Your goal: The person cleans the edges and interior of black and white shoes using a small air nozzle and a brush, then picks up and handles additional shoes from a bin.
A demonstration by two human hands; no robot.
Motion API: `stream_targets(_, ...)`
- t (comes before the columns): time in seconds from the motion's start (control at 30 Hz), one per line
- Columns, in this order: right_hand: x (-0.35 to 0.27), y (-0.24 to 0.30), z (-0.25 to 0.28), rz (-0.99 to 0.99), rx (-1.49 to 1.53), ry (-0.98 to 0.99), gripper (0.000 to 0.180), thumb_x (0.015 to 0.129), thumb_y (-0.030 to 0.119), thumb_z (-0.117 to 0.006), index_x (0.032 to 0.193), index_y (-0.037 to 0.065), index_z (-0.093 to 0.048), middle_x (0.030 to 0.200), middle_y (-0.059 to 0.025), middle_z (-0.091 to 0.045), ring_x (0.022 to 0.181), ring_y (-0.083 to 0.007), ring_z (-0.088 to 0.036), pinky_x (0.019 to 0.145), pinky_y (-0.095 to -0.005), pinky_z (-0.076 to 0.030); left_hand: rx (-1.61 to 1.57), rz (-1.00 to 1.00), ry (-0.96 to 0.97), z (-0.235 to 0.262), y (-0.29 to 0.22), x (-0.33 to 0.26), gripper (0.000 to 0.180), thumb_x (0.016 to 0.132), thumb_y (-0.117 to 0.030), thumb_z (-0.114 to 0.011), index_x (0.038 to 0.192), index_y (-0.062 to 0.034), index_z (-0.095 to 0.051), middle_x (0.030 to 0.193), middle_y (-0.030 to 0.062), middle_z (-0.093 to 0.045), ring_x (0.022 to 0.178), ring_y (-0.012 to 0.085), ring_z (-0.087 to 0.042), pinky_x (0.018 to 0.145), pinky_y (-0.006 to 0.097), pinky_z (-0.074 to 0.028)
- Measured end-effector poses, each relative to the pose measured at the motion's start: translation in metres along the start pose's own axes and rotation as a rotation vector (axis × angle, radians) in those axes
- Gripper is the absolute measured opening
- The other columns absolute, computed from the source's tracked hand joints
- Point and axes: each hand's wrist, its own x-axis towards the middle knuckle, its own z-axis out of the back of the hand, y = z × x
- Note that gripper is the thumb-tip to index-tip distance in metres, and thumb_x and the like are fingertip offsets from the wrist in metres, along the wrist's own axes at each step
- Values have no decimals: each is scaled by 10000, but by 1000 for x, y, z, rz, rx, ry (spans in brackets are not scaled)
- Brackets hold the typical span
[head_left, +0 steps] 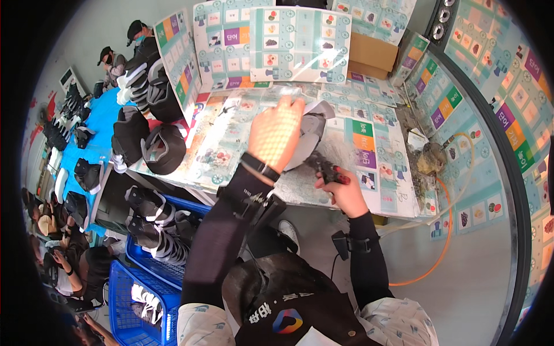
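Observation:
My left hand (276, 134) is closed on a grey shoe (312, 128) above the worktable (288, 187). The hand covers much of the shoe, and a pale flap stands up at its far end. In my right hand (348, 196), near the table's front edge, is a small dark tool with a red part (330, 172). Its dark end points toward the shoe's near side. Its exact kind cannot be made out. Black shoes (164, 149) stand at the table's left end.
Patterned boards (300, 45) wall the table's back and right. A yellowish hose (468, 167) and an orange hose (443, 248) hang at the right. Blue baskets (124, 305) holding shoes stand on the floor at left. Beyond, a blue-covered table (86, 147) carries shoes, with several people nearby.

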Motion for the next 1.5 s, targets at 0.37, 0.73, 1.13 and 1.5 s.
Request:
stream_targets(0.37, 25, 12, 0, 232, -420, -119, 219, 817, 112, -650, 998, 0, -702, 846, -304, -662, 909, -507, -628, 760, -499, -506, -264, 240, -260, -47, 45, -97, 281, 973, -73, -620, 1241, 8, -593, 1117, 224, -680, 969, 437, -683, 809, 482, -559)
stream_targets(0.73, 43, -17, -14, 15, -266, -121, 276, 780, 72, -663, 1022, -54, -707, 745, -177, -670, 694, -308, -650, 654, -383, -494, -357, 258, -189, -47, 72, -121, 350, 943, -27, -639, 1290, -1, -595, 1124, 247, -691, 1041, 454, -664, 1033, 499, -478)
stream_targets(1.13, 41, -17, -19, -30, -283, -121, 338, 827, 151, -687, 1101, -44, -718, 818, -268, -693, 809, -446, -681, 747, -431, -530, -416, 263, -204, -47, 72, -127, 341, 930, -26, -656, 1266, 6, -615, 1140, 223, -704, 1081, 456, -658, 1101, 484, -440)
stream_targets(1.5, 24, 8, -31, -92, 13, 200, 142, 752, 29, -652, 871, -49, -663, 613, -59, -606, 529, -149, -559, 515, -308, -423, -440, 264, -223, -48, 74, -129, 343, 924, -15, -658, 1262, 19, -616, 1116, 224, -704, 1055, 443, -665, 1041, 466, -475)
